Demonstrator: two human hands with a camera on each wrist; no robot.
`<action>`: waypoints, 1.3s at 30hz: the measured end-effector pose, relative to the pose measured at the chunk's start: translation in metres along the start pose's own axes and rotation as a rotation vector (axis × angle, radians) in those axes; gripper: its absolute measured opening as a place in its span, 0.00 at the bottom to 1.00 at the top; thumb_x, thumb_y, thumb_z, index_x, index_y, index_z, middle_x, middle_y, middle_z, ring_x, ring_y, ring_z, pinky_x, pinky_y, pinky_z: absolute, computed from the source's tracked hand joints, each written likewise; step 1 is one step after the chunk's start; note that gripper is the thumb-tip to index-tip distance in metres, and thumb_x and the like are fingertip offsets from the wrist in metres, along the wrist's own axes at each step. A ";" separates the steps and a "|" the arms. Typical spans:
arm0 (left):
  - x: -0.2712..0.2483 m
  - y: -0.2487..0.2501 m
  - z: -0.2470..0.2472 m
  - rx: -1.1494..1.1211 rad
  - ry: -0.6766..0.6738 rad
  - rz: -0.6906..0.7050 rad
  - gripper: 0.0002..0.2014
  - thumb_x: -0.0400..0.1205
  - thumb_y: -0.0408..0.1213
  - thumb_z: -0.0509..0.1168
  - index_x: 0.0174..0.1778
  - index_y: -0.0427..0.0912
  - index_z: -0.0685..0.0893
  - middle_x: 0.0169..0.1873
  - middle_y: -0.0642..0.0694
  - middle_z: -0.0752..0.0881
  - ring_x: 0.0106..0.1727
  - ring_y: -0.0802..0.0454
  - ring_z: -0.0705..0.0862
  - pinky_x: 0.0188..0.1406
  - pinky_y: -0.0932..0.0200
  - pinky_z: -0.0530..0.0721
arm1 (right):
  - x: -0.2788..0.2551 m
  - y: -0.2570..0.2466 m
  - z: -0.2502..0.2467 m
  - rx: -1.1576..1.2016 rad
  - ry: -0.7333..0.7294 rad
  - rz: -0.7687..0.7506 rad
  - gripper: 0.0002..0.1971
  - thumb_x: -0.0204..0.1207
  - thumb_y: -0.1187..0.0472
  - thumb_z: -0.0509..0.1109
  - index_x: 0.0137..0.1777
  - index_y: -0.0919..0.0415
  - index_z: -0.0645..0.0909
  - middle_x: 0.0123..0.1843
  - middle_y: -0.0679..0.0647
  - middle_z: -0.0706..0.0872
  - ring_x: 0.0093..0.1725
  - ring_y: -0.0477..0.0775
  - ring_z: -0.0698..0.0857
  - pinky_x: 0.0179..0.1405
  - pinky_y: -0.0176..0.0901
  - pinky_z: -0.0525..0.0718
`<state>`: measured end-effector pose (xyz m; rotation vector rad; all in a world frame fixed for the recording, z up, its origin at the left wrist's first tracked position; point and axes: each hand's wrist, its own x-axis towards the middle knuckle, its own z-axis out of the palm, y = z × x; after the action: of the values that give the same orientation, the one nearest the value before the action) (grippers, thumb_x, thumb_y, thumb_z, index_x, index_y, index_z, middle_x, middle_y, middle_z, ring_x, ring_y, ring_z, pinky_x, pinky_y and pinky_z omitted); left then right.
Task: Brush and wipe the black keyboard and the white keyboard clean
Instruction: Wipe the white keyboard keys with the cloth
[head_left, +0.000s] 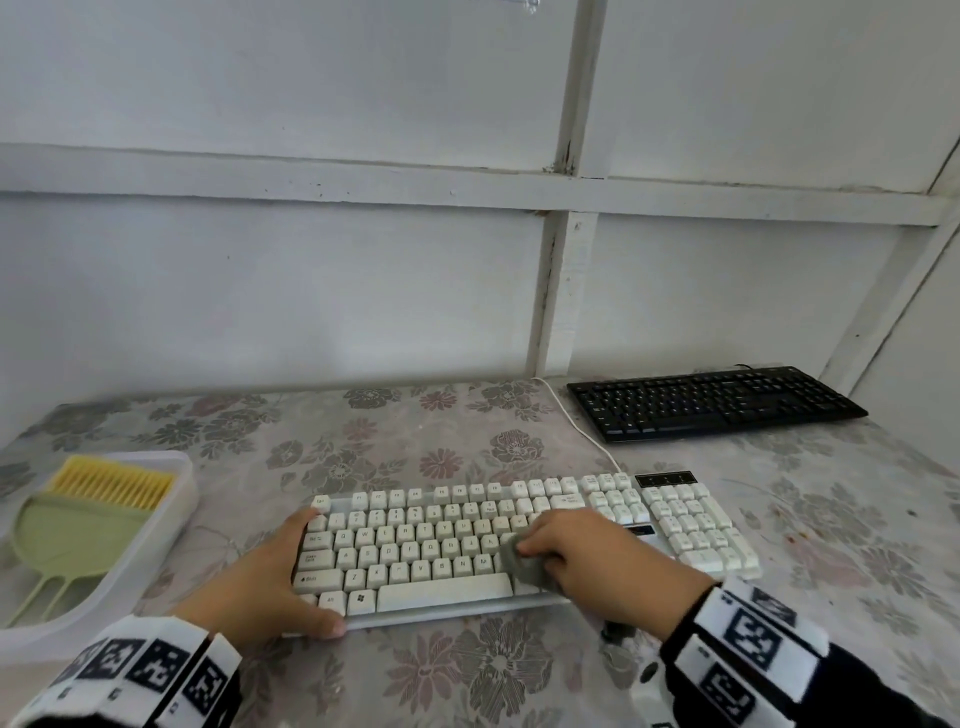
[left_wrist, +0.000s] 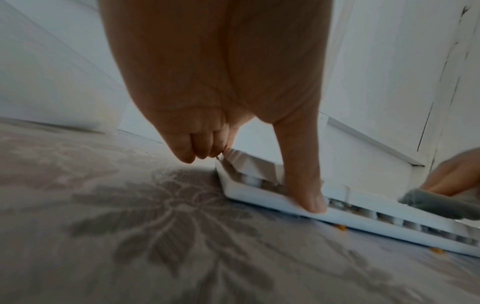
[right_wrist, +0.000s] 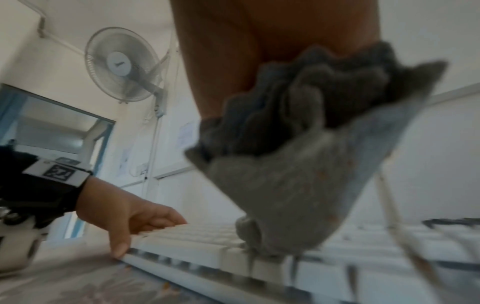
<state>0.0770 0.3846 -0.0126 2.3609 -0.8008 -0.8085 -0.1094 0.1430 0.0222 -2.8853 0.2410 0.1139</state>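
On the white keyboard (head_left: 441, 545), left hand (head_left: 260, 577) clasps its near-left corner — right hand (head_left: 592, 556) clutches a balled grey cloth (head_left: 522, 566) mid-keys.

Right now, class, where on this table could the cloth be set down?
Bare tablecloth lies behind the white keyboard, between tray and black keyboard, and at its right. Crowded: left hand and right hand with cloth on the white keyboard.

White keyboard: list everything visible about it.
The white keyboard is full-size, plastic-looking, with raised off-white keys, a number pad at its right end and a small black panel above that. It lies flat on the flowered table; its white cable runs back toward the wall. The left hand holds its left end, thumb on the front edge. The right hand presses a grey cloth onto keys right of the space bar.
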 end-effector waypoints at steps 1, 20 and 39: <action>0.000 0.000 0.000 0.002 -0.001 0.001 0.62 0.60 0.45 0.83 0.81 0.50 0.45 0.76 0.49 0.67 0.66 0.55 0.71 0.69 0.60 0.68 | -0.005 0.009 -0.001 0.009 0.014 0.022 0.14 0.75 0.71 0.61 0.53 0.61 0.86 0.59 0.49 0.85 0.58 0.49 0.82 0.61 0.40 0.78; 0.001 0.002 0.000 0.030 0.001 -0.007 0.62 0.61 0.47 0.82 0.82 0.49 0.45 0.78 0.49 0.64 0.73 0.52 0.69 0.72 0.59 0.67 | 0.015 -0.038 -0.004 0.067 -0.050 -0.101 0.14 0.75 0.71 0.61 0.55 0.64 0.85 0.60 0.56 0.84 0.58 0.55 0.81 0.63 0.51 0.78; -0.003 0.000 -0.002 -0.004 -0.032 0.030 0.79 0.35 0.69 0.77 0.82 0.50 0.46 0.76 0.51 0.65 0.69 0.55 0.69 0.72 0.57 0.67 | -0.047 0.040 -0.011 -0.396 -0.004 0.160 0.20 0.76 0.75 0.58 0.59 0.55 0.82 0.66 0.47 0.76 0.50 0.49 0.61 0.47 0.36 0.61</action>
<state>0.0764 0.3870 -0.0107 2.3326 -0.8446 -0.8369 -0.1624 0.1090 0.0276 -3.2528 0.5010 0.2185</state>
